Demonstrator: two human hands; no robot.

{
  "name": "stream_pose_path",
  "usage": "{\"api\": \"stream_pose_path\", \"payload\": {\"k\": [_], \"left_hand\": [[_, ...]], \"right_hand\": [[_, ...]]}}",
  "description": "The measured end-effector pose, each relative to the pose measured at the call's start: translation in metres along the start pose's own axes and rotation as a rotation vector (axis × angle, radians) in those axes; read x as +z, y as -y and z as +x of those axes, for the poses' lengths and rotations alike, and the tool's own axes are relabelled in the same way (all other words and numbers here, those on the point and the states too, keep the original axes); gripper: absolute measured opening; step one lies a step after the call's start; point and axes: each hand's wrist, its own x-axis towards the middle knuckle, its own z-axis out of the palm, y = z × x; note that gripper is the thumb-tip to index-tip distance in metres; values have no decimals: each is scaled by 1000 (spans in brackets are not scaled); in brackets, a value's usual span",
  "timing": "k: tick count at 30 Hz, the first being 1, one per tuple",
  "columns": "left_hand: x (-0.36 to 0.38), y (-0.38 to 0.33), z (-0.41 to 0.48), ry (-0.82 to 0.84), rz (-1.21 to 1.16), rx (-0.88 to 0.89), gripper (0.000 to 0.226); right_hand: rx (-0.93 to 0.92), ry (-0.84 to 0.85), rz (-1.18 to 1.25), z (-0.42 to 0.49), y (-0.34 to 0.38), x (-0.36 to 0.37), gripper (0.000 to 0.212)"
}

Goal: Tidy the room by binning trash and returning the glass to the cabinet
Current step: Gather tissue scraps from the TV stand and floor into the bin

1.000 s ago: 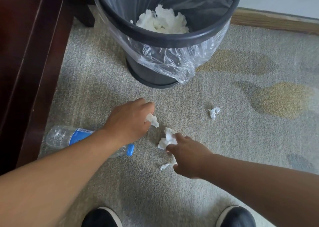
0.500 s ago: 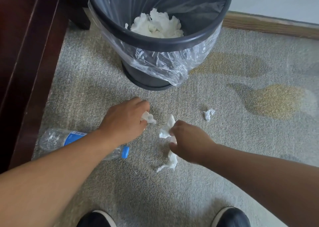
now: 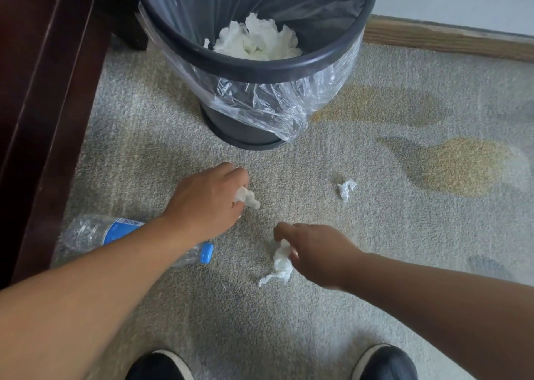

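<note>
My left hand [image 3: 206,199] holds a small crumpled white tissue [image 3: 246,197] just above the grey carpet. My right hand [image 3: 316,252] grips a second, longer crumpled tissue [image 3: 281,262], whose tail hangs to the carpet. A third small tissue scrap [image 3: 346,189] lies loose on the carpet to the right. An empty clear plastic bottle [image 3: 95,231] with a blue label and blue cap lies on its side under my left forearm. The black bin [image 3: 289,67], lined with a clear bag, stands upright beyond my hands and holds white tissues [image 3: 257,40].
Dark wooden furniture [image 3: 37,90] runs along the left edge. A wooden skirting board [image 3: 448,37] and a pale wall lie at the back right. Yellowish stains [image 3: 462,166] mark the carpet on the right. My two dark shoes [image 3: 159,365] stand at the bottom.
My right hand has closed round the long tissue and gathered it up from the carpet. My left hand keeps its tissue and has barely moved.
</note>
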Motion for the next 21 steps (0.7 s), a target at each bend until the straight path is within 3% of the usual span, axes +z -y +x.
{"api": "stream_pose_path", "payload": {"k": [3,6,12,21], "left_hand": [[2,-1,-1,-10,-5,6,10],[5,-3,-3,6,1,10,9],[6,-5,-5,-12,11,55,6],[2,-9,-4,2,16,40,5]], "right_hand": [[-54,54,-72,-2,-3,13,56],[-75,111,-119,-3,-3,21,63],[-50,155,-168,-5,1,27,52],[-6,47,-142,0,-3,21,26]]}}
